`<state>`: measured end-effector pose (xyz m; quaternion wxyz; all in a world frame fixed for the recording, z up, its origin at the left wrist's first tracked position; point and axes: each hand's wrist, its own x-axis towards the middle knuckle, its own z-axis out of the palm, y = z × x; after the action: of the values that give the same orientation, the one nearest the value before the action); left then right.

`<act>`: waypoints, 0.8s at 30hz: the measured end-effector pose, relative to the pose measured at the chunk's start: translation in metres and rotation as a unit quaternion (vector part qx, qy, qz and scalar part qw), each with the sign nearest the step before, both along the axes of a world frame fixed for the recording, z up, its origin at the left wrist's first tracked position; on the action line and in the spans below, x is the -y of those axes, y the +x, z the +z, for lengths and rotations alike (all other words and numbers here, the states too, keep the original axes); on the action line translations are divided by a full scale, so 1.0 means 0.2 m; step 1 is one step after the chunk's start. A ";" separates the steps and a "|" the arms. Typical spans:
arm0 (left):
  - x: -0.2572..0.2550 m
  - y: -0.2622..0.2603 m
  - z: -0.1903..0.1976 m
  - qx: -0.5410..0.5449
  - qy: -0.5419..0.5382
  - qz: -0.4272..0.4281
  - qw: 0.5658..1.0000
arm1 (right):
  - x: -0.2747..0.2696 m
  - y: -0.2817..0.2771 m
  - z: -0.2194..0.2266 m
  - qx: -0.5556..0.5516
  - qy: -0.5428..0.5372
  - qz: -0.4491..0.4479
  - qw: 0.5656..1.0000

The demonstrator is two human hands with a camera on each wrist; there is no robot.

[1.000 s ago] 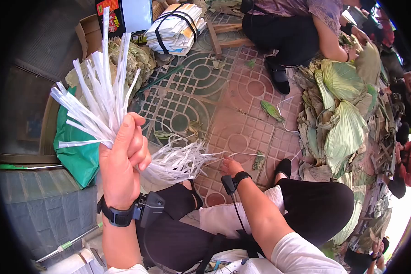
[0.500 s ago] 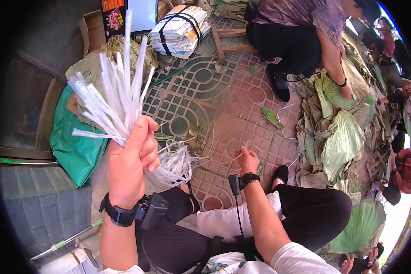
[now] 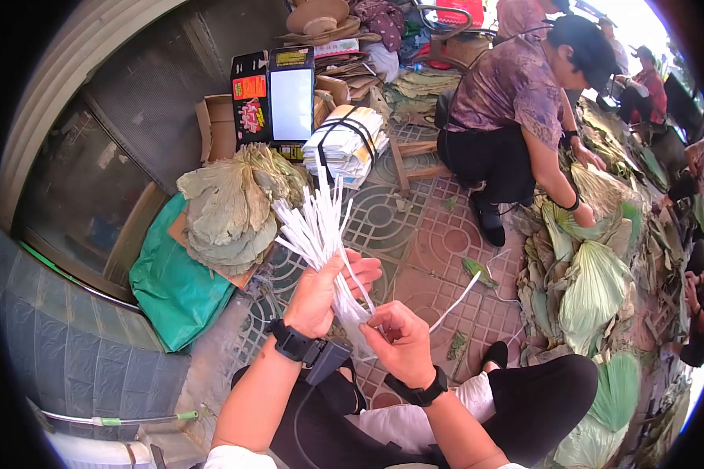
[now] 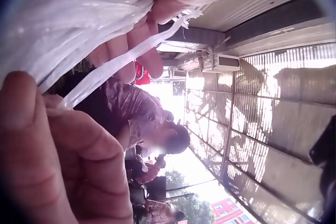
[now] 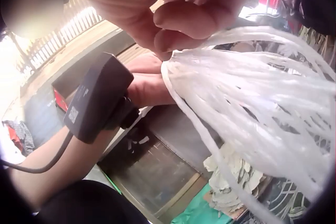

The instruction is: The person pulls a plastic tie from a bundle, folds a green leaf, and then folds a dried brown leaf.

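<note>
A bundle of white plastic strips [image 3: 314, 227] fans upward from the left hand [image 3: 321, 295], whose thumb and fingers grip it in front of the lap. The right hand [image 3: 403, 341] is close beside it, thumb and index finger pinching one strip at the bundle's lower part. In the left wrist view that single strip [image 4: 121, 62] runs from the right hand's fingertips up to the left hand, beside the bundle [image 4: 79, 19]. Loose strands of the bundle [image 5: 252, 98] spread out below the hands in the right wrist view.
Dried leaves are stacked [image 3: 231, 207] on a green bag [image 3: 176, 273] at left. Behind stand a tied paper stack [image 3: 344, 144], a black box [image 3: 250, 102] and a wooden stool frame [image 3: 399, 166]. A crouching person [image 3: 508, 109] handles a long leaf pile [image 3: 594, 289] at right.
The left hand has lowered the bundle toward the middle, and the right hand has come up to it and pinches a strip. The head view has tilted up, showing more background.
</note>
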<state>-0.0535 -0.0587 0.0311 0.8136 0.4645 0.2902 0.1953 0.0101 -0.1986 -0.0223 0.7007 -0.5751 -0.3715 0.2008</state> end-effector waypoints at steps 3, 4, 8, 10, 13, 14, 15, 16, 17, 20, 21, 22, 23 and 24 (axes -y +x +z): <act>0.01 -0.01 0.01 0.015 -0.005 0.014 1.000 | 0.01 -0.02 -0.05 -0.021 -0.029 0.045 0.998; 0.00 -0.02 0.02 0.035 -0.005 0.028 0.999 | 0.02 -0.02 -0.07 -0.035 -0.051 0.085 0.994; -0.04 -0.09 0.08 0.004 0.025 0.112 0.993 | -0.04 0.02 -0.22 -0.304 0.026 0.275 0.912; -0.08 -0.17 0.13 -0.006 0.063 0.170 0.983 | -0.07 0.12 -0.36 -0.327 -0.015 0.217 0.920; -0.09 -0.27 0.19 -0.003 0.116 0.214 0.970 | -0.11 0.24 -0.88 -0.140 -0.284 0.100 0.943; -0.09 -0.30 0.20 -0.039 0.139 0.220 0.965 | -0.11 0.23 -1.02 -0.003 -0.407 0.093 0.909; -0.10 -0.33 0.21 -0.077 0.161 0.225 0.958 | -0.11 0.18 -1.14 -0.006 -0.413 0.098 0.905; -0.13 -0.38 0.21 -0.057 0.137 0.225 0.963 | -0.10 0.11 -1.25 0.128 -0.446 0.133 0.876; -0.15 -0.41 0.21 -0.037 0.114 0.225 0.967 | -0.09 0.05 -1.34 0.260 -0.466 0.168 0.828; -0.17 -0.45 0.20 -0.023 0.087 0.250 0.964 | -0.12 -0.11 -1.52 0.410 -0.483 0.253 0.731; -0.17 -0.46 0.20 -0.018 0.080 0.255 0.963 | -0.15 -0.13 -1.55 0.407 -0.485 0.258 0.730; -0.16 -0.46 0.21 -0.031 0.077 0.252 0.964 | -0.17 -0.15 -1.58 0.440 -0.486 0.272 0.705; -0.17 -0.47 0.21 -0.034 0.073 0.253 0.964 | -0.19 -0.15 -1.60 0.472 -0.486 0.285 0.679; -0.17 -0.48 0.21 -0.029 0.068 0.246 0.966 | -0.23 -0.14 -1.59 0.480 -0.492 0.306 0.659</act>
<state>-0.1498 -0.0241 0.0724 0.6980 0.4384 0.4048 0.3958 -0.0185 -0.1534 -0.3407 -0.0607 -0.7062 -0.6584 0.2532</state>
